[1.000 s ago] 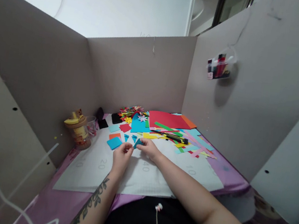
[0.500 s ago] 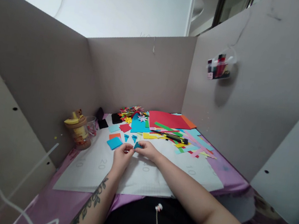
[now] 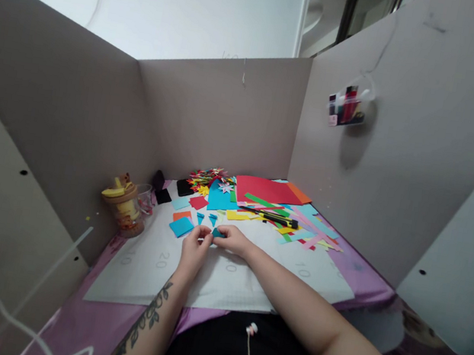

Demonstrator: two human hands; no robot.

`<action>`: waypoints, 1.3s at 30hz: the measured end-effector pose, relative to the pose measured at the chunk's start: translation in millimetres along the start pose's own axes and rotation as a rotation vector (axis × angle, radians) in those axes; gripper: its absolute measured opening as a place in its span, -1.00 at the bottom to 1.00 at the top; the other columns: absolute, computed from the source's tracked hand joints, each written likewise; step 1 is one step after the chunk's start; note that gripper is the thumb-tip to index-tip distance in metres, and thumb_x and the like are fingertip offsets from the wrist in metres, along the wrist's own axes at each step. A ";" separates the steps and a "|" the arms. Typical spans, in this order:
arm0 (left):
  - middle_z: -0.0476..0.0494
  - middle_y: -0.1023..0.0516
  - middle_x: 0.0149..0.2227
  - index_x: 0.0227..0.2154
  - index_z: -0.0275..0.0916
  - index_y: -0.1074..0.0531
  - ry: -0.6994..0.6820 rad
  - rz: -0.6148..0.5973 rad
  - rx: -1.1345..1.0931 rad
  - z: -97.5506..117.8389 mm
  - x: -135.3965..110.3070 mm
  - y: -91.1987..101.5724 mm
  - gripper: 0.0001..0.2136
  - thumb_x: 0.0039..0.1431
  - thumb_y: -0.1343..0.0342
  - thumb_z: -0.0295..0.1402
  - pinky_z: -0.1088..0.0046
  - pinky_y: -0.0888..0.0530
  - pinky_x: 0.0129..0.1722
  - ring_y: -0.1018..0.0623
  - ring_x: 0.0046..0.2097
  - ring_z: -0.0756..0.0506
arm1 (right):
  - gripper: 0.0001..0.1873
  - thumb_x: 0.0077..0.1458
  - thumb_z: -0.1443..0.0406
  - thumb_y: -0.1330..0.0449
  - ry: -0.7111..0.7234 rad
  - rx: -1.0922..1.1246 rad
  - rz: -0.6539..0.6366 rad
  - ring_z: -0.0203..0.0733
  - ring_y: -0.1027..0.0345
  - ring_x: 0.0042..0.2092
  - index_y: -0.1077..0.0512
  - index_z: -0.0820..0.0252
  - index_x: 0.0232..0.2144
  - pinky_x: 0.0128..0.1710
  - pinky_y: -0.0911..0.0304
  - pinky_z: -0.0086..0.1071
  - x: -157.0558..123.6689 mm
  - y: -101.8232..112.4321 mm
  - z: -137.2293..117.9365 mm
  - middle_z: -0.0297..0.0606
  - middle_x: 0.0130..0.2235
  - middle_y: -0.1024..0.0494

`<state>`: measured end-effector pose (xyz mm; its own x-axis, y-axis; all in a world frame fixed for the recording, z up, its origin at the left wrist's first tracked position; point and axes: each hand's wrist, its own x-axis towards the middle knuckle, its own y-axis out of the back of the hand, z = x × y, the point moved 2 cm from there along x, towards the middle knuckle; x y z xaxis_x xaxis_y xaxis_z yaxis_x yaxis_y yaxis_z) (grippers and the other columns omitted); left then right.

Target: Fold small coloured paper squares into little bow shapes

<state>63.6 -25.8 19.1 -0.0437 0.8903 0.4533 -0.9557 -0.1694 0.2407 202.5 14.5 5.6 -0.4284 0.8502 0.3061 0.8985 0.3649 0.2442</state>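
A small piece of blue paper point(image 3: 218, 233) is pinched between my two hands, just above the white sheet on the table. My left hand point(image 3: 196, 244) grips its left side with thumb and fingers closed. From the right, my right hand point(image 3: 231, 239) holds the other side, its fingers pressed together. My fingers cover part of the paper, so its folds are hard to make out. Just beyond my hands lie two small folded blue paper pieces point(image 3: 213, 220). To the left of them is a stack of blue paper squares point(image 3: 181, 227), with an orange square point(image 3: 182, 215) behind.
A yellow-and-black utility knife point(image 3: 279, 219) lies among paper strips point(image 3: 314, 226) at the right. Red sheets point(image 3: 266, 190) and a heap of folded paper stars point(image 3: 207, 179) are at the back. A brown-and-yellow cup point(image 3: 126, 211) stands left. Grey panels point(image 3: 220, 115) surround the table.
Both hands have shifted very slightly, and the blue paper between them has tilted and sits a little lower. Everything else on the table is unchanged.
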 end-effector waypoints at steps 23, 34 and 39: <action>-0.03 -0.46 -0.45 -0.43 -0.26 -0.39 0.030 0.008 0.091 -1.3 1.8 1.0 -0.88 -0.08 -0.07 -0.37 0.50 -0.33 -0.40 -0.42 -0.39 -0.04 | -0.77 -0.15 0.21 -0.23 -0.034 0.020 0.128 -0.40 -0.06 -0.53 -0.31 0.25 -0.56 -0.52 0.01 -0.50 1.7 4.1 4.1 -0.44 -0.59 -0.26; 0.04 -0.39 -0.60 -0.59 -0.25 -0.32 0.039 0.027 0.141 -1.4 0.2 3.0 -0.82 -0.03 -0.09 -0.26 0.54 -0.22 -0.49 -0.35 -0.50 0.00 | -0.81 -0.16 0.22 -0.22 -0.043 0.004 0.134 -0.39 -0.07 -0.54 -0.33 0.25 -0.56 -0.53 0.01 -0.49 0.8 2.0 0.2 -0.43 -0.60 -0.26; 0.02 -0.43 -0.58 -0.57 -0.24 -0.30 0.069 0.049 0.138 -5.1 0.8 3.5 -0.81 -0.02 -0.09 -0.24 0.52 -0.27 -0.48 -0.41 -0.49 -0.02 | -0.81 -0.17 0.24 -0.22 -0.056 0.045 0.161 -0.40 -0.07 -0.55 -0.33 0.25 -0.57 -0.53 0.01 -0.49 0.6 3.3 -1.9 -0.43 -0.60 -0.27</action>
<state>58.7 -23.5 16.0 -0.1138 0.9057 0.4084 -0.9030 -0.2657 0.3377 205.0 15.5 8.3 -0.2742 0.9182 0.2859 0.9588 0.2381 0.1549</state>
